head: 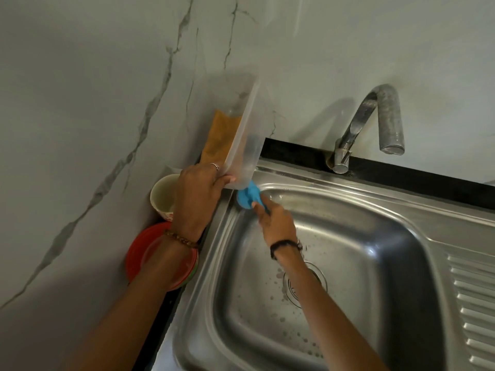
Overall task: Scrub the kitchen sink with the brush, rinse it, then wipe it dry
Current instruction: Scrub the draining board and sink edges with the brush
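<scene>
The steel kitchen sink point(380, 199) fills the lower right, its basin wet and spotted around the drain point(318, 277). My right hand point(277, 223) grips the blue brush point(247, 196), whose head presses on the sink's back-left corner rim. My left hand point(197, 194) holds a clear plastic container point(242, 135) by its lower edge, tilted up off the rim just above the brush. The brush handle is mostly hidden inside my fingers.
The metal tap point(375, 121) stands at the back rim, with no water running. A cream cup point(163, 196) and stacked red plates point(150, 250) sit on the counter left of the sink. An orange-filled packet point(219, 135) leans on the wall. The ribbed drainboard point(474, 303) lies right.
</scene>
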`<state>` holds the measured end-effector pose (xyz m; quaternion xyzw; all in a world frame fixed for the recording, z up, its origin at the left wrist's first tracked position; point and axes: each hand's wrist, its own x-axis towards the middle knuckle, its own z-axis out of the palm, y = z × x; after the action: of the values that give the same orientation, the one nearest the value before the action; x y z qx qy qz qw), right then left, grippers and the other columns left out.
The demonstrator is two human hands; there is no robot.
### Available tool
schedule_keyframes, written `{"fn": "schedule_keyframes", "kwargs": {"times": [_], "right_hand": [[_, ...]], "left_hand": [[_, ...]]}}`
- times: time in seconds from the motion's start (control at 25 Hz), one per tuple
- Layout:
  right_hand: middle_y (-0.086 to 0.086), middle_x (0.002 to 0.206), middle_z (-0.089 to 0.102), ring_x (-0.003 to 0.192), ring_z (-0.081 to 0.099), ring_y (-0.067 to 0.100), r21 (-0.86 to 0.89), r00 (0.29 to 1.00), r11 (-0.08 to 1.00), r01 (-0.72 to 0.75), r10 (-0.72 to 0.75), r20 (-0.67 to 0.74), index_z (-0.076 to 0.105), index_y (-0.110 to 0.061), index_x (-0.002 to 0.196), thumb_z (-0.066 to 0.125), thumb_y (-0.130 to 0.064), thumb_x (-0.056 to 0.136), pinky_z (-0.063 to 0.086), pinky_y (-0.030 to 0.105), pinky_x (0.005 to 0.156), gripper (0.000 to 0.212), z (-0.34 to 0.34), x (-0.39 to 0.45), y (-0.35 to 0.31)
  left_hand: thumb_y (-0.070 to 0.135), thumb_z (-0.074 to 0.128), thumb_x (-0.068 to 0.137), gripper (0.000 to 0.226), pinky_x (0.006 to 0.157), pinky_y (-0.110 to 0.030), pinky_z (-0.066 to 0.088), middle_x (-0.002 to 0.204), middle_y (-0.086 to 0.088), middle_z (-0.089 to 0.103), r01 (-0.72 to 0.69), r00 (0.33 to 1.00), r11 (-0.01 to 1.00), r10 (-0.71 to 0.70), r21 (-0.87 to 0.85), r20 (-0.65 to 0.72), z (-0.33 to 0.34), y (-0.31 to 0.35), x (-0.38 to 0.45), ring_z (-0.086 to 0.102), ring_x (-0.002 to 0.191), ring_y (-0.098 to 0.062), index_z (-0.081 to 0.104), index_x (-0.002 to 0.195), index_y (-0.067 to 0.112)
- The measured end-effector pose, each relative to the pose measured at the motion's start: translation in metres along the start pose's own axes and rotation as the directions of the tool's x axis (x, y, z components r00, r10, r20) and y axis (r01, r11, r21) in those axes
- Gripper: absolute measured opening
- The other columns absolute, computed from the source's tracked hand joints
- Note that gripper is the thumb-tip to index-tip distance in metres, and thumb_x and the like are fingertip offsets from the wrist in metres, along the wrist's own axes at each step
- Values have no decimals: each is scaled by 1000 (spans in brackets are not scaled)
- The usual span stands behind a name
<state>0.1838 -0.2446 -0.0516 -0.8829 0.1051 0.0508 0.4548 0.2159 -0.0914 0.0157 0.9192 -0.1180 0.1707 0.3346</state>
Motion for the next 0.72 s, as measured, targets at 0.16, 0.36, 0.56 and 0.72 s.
{"fn": "schedule_keyframes", "kwargs": {"times": [0.16,0.36,0.56,0.72], "right_hand": [[10,113,61,89,60,20,-278,994,961,3,-32,-100,37,-20,141,35,-39,99,48,26,70,46,-27,53,-11],[14,94,62,73,56,20,-425,966,894,-140,30,-256,34,-23,143,32,-39,99,43,26,58,47,-86,13,44],[19,105,62,77,49,16,-211,902,938,-276,177,-394,36,-18,142,35,-35,99,39,26,64,46,-105,-1,64],[14,116,61,94,59,23,-221,973,970,-104,54,-222,36,-21,142,34,-36,100,40,23,69,44,-54,26,23]], "left_hand": [[22,65,82,34,55,-36,42,52,-4,48,-72,997,995,70,70,24,2,-1,0,49,51,-26,44,58,10],[6,76,69,29,61,-22,27,49,-7,55,-174,985,953,166,249,51,16,3,3,42,44,-17,51,53,8],[1,77,69,27,68,-29,34,55,-7,60,-186,982,937,166,297,91,23,3,-2,56,50,-25,55,57,10],[3,77,69,20,70,-32,39,62,-9,63,-149,985,921,104,359,140,25,2,3,59,59,-28,60,63,8]]}}
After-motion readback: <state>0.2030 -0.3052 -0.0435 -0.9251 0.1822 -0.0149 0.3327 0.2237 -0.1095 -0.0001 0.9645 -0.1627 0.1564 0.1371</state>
